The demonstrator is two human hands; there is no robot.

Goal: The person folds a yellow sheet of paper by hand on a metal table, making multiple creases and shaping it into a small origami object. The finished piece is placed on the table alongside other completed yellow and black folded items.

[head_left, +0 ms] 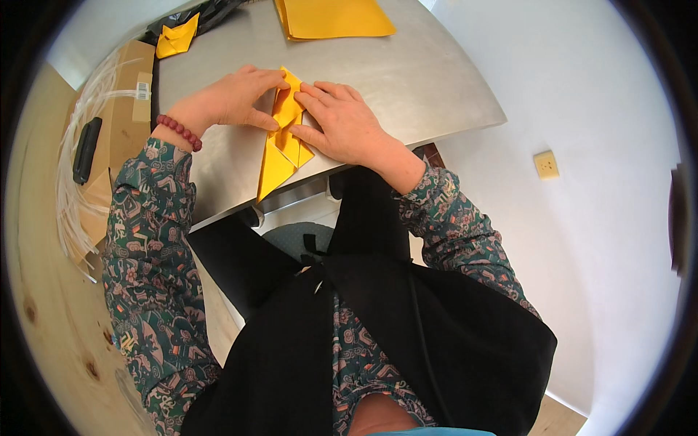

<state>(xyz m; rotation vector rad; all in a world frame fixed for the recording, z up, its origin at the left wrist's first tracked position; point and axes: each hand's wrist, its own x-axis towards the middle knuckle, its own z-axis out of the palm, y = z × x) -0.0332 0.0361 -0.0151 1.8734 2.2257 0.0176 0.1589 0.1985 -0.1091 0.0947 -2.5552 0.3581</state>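
A folded piece of yellow paper (276, 163), long and pointed at both ends with creased flaps, lies near the front edge of the metal table. My left hand (243, 98) grips its left side, with the fingertips near the upper point and the thumb on the middle. From the right, my right hand (342, 123) holds the same paper, fingers along its upper right edge and thumb by the central fold. The underside of the paper is hidden.
Flat yellow sheets (334, 18) lie stacked at the table's far side. A finished-looking yellow folded shape (177, 36) rests by a black plastic bag (211, 16) at the far left. Beside the table (429, 80) stands a cardboard box (131, 123) with clear plastic strips (69, 189).
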